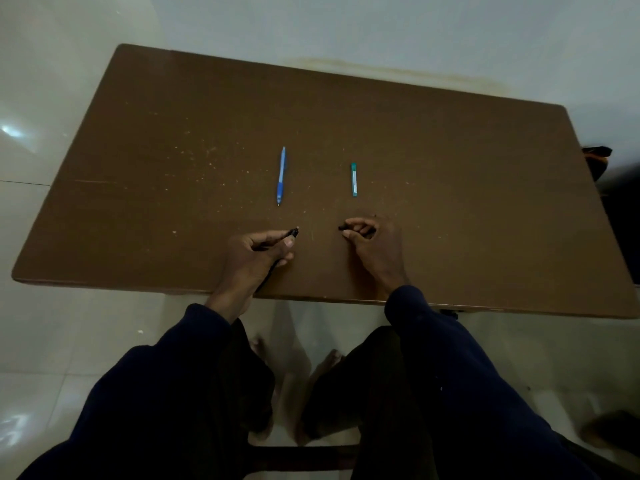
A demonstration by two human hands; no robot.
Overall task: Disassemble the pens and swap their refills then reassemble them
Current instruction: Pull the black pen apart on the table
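A blue pen [281,176] lies whole on the brown table [138,168], its tip toward me. Near the front edge my left hand [258,252] grips a black pen barrel [292,233], whose open end points right; its rear sticks out under my palm. About a hand's width to the right, my right hand [370,237] pinches a small black pen piece [344,228] between thumb and fingers. The two black parts are apart. I cannot tell whether a refill shows.
A short green tube-like object [354,179] lies right of the blue pen. Pale floor tiles surround the table. A dark bag or object [596,161] sits off the table's right edge. My knees and feet are below the front edge.
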